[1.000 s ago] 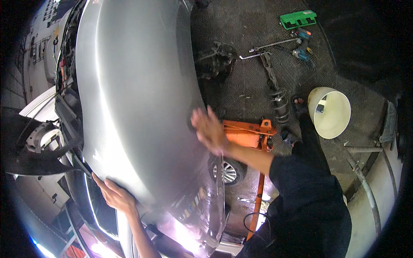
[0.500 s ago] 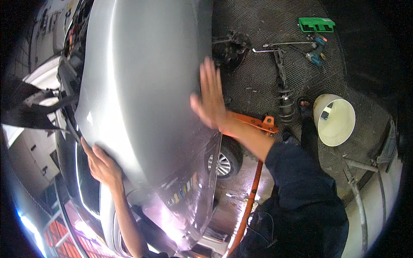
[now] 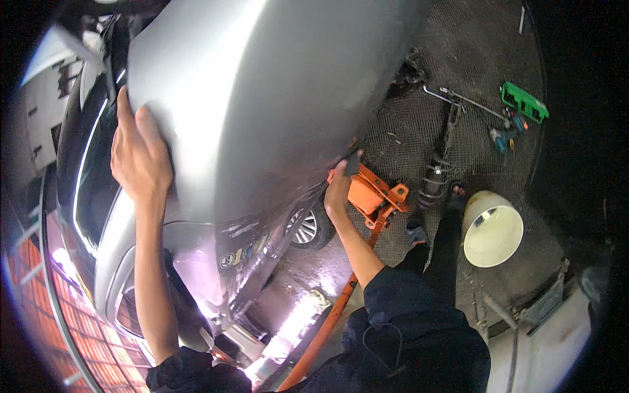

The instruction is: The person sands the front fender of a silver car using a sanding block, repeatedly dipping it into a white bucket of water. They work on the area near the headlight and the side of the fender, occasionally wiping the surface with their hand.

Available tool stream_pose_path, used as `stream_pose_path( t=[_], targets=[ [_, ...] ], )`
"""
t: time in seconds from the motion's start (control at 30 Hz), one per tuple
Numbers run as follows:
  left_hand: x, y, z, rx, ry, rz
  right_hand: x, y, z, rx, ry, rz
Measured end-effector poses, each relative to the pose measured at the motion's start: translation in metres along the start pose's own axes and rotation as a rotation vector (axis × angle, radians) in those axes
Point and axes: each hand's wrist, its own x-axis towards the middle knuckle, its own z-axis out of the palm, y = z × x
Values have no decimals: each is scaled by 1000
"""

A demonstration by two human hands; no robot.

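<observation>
A smooth silver-grey car fender (image 3: 275, 78) fills the middle of the view. My left hand (image 3: 141, 154) lies on its left edge with the fingers stretched out, beside the black windscreen and roof area. At the fender's lower right edge my right hand (image 3: 338, 185) is closed. A small dark grey flat piece (image 3: 354, 163) shows between its fingers; what kind of piece it is, I cannot make out. Clear plastic film (image 3: 262, 229) covers the car's side just below the fender.
An orange floor jack (image 3: 368, 196) stands by the car, its long handle running toward me. A strut with a spring (image 3: 434, 180), a cordless drill (image 3: 503, 139) and a green tool case (image 3: 524, 103) lie on the textured floor. A whitish bucket (image 3: 493, 229) stands at right.
My right hand, flat and open against the fender before, has moved lower and closed at its edge. My left hand still rests on the fender's left edge. The whole view has turned.
</observation>
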Motion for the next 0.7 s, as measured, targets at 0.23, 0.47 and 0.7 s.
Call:
stream_pose_path(
  t=[0.23,0.47,0.7],
  targets=[
    [-9,-23,5,5,90,85,-11,-21,13,-49,78,-230],
    [-9,-24,10,18,71,71,20,-98,16,-11,253,-354],
    [-3,17,-12,-31,167,64,3,-41,15,-170,305,-338]
  ],
)
